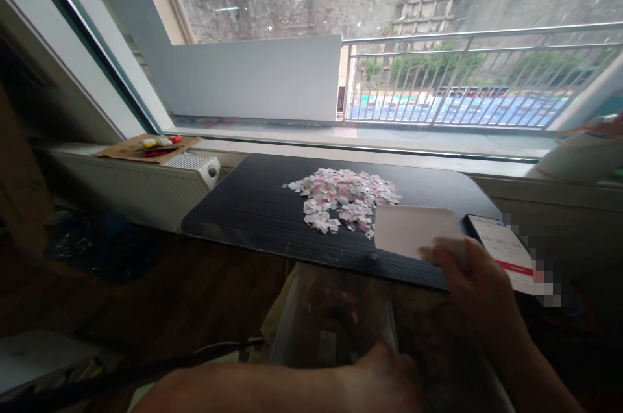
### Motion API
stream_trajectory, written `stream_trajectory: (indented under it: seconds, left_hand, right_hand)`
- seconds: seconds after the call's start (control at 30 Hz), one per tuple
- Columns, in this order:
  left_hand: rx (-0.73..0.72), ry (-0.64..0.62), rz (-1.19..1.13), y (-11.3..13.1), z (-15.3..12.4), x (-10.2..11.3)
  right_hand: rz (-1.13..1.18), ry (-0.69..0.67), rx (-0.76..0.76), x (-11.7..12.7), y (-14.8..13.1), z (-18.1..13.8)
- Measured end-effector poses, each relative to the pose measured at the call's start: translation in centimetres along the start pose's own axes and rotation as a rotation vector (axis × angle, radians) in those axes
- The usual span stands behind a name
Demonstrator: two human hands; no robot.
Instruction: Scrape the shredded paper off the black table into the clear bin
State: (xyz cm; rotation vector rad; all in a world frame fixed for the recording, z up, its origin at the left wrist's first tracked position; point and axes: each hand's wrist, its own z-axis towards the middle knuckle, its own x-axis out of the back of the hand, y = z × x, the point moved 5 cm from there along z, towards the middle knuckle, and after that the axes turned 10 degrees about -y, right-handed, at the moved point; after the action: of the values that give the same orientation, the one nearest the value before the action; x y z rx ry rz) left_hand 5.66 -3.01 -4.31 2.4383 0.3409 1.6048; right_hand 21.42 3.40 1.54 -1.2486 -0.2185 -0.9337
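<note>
In my right hand (470,263) is a flat, pale rectangular board (413,228), pinched between thumb and fingers at its right end. Its left edge meets a spread-out pile of small white and pink paper pieces (341,192) on the dark tabletop (253,205). Below the table's front edge there is a clear plastic box (335,315) with some small pieces inside, dim and hard to make out. My left hand (387,371) reaches across from the lower left and closes on the near right rim of this box; its fingertips are partly hidden.
A phone (506,247) with a lit screen lies at the table's right edge. On the left, a radiator (189,173) carries brown cardboard (126,149) with small coloured items. A window with a railing (467,82) outside stands behind. Large plastic bottles (102,237) sit on the floor.
</note>
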Motion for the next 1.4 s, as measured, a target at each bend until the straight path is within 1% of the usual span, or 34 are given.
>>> stream_trajectory:
  seconds: [0.03, 0.07, 0.2, 0.27, 0.33, 0.43, 0.47, 0.53, 0.6, 0.7, 0.77, 0.87, 0.93, 0.97, 1.03, 1.1, 1.17, 1.23, 1.33, 1.4]
  left_hand:
    - [-0.041, 0.025, -0.004, 0.4, 0.3, 0.4]
    - [-0.049, 0.019, 0.001, 0.6, 0.5, 0.6]
    - [-0.071, -0.062, 0.045, 1.0, 0.1, 1.6]
    - [-0.071, -0.069, 0.060, 1.0, -0.2, 2.2]
    - [-0.066, -0.105, 0.048, 0.8, -0.4, 2.5]
    - [-0.039, -0.175, 0.026, 0.4, -0.8, 3.0]
    - [-0.036, -0.178, 0.029, 0.2, -1.0, 3.2]
    - [-0.039, -0.121, 0.046, 0.1, -1.3, 3.9]
    - [-0.041, -0.061, 0.054, 0.0, -1.6, 4.2]
    - [-0.022, -0.035, 0.043, -0.2, -1.7, 4.0]
    - [-0.013, -0.028, 0.044, -0.2, -1.5, 3.7]
    - [-0.029, 0.013, 0.059, -0.2, -1.2, 3.5]
    - [-0.040, 0.009, 0.057, -0.3, -1.2, 3.4]
    - [-0.038, -0.002, 0.053, -0.4, -1.2, 3.4]
    - [-0.014, -0.040, 0.046, -0.6, -1.5, 3.4]
    - [0.006, -0.076, 0.041, -0.9, -2.0, 3.4]
    - [0.020, -0.093, 0.038, -1.0, -2.5, 3.4]
    - [0.023, -0.118, 0.029, -1.0, -2.7, 3.0]
    - [0.052, -0.150, 0.032, -1.0, -2.5, 1.5]
    - [0.095, -0.116, 0.051, -1.0, -2.2, 0.8]
  right_hand:
    - [0.014, 0.010, -0.019, 0.2, 0.3, -0.3]
    - [0.035, 0.013, -0.038, 0.4, 0.7, -0.5]
    - [0.125, -0.051, -0.077, 0.3, 1.3, -1.5]
    - [0.167, -0.064, -0.075, 0.0, 1.1, -1.7]
    - [0.190, -0.042, -0.082, -0.2, 0.9, -1.5]
    - [0.208, -0.091, -0.078, -0.8, 0.3, -1.1]
    - [0.219, -0.120, -0.069, -1.0, 0.1, -1.0]
    - [0.237, -0.183, -0.050, -1.3, -0.3, -0.9]
    - [0.242, -0.191, -0.053, -1.1, -0.5, -1.0]
    - [0.218, -0.128, -0.068, -0.6, -0.3, -1.0]
    - [0.211, -0.112, -0.063, -0.5, -0.1, -1.0]
    - [0.225, -0.178, -0.049, -0.8, 0.0, -1.2]
    - [0.231, -0.218, -0.046, -0.9, -0.1, -1.4]
    - [0.232, -0.214, -0.049, -0.8, -0.1, -1.3]
    - [0.223, -0.167, -0.076, -0.1, 0.1, -1.0]
    - [0.187, -0.080, -0.119, 0.7, 0.4, -0.2]
    - [0.137, -0.024, -0.146, 1.1, 0.7, 0.8]
    - [0.114, 0.006, -0.132, 0.8, 0.7, 1.8]
    - [0.132, 0.015, -0.064, -0.3, 0.4, 2.6]
    - [0.128, -0.004, -0.026, -1.1, 0.1, 2.7]
